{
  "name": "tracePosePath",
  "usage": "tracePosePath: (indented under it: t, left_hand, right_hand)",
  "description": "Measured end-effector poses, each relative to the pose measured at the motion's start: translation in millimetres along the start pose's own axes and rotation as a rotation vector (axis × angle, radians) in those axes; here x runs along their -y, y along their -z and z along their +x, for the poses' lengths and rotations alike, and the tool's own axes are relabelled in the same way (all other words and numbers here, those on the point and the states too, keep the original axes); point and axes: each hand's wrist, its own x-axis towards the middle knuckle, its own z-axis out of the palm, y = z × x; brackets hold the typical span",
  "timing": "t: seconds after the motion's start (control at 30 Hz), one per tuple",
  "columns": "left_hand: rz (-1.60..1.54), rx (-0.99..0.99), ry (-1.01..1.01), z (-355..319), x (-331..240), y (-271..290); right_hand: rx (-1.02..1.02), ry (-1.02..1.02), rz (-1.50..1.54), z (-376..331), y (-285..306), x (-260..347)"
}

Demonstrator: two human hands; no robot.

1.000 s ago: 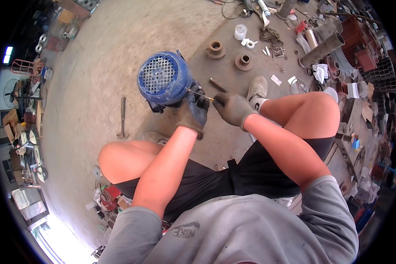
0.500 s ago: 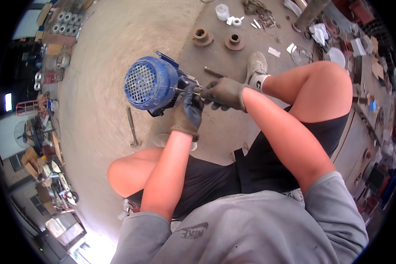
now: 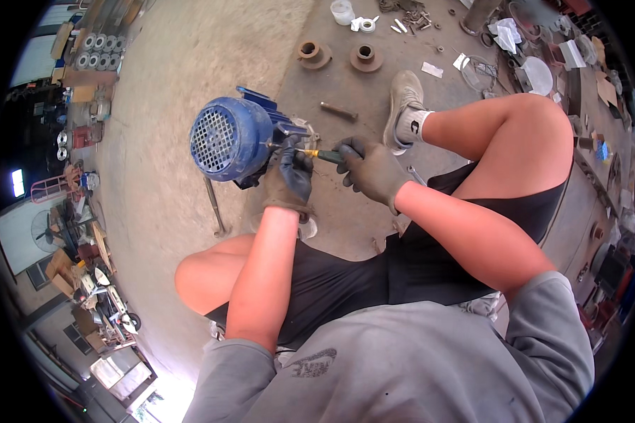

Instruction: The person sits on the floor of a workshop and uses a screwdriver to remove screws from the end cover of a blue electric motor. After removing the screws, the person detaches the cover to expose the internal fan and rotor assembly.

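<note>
1. Blue motor sits on the concrete floor, ahead of the person and left of centre, its latticed fan cover turned left and toward the camera; the gloves hide part of its near side, and its underside is out of sight.
2. Right hand, gloved, is closed around the back of a screwdriver with a dark green handle and a yellow band; the handle's end is lost inside the grip.
3. Left hand, also gloved, has its fingers curled at the screwdriver's shaft, close against the motor. Whether they pinch the shaft or only steady it, I cannot tell.
4. Between handle and motor the shaft passes partly behind those fingers. A thin length shows again beside the blue casing; where its tip bears is too small to make out.
5. A hammer lies on the floor below the motor, its upper end covered by the casing.
6. Beyond the hands lie a short dark rod and two rusty flanged parts, both whole in view.
7. A white tub touches the upper edge of the view; clutter at the right rim is bent and blurred.
</note>
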Motion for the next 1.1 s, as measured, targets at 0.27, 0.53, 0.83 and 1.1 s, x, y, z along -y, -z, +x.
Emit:
tracePosePath:
  t: [0.27,0.53,0.83,1.1]
  left_hand:
    - [0.084,0.04,-0.085,4.2,4.1,7.8]
    - [0.18,0.061,-0.108,5.6,4.7,15.3]
    - [-0.106,0.091,-0.126,-8.7,-4.0,35.1]
    - [-0.221,-0.057,-0.001,-14.1,-48.5,-1.5]
  right_hand:
    - [0.03,0.117,-0.149,27.2,-13.8,-40.2]
    - [0.079,0.102,-0.214,43.4,-15.1,-56.9]
    - [0.112,0.099,-0.234,55.1,-15.3,-60.8]
    - [0.139,0.133,-0.158,54.3,-8.9,-62.5]
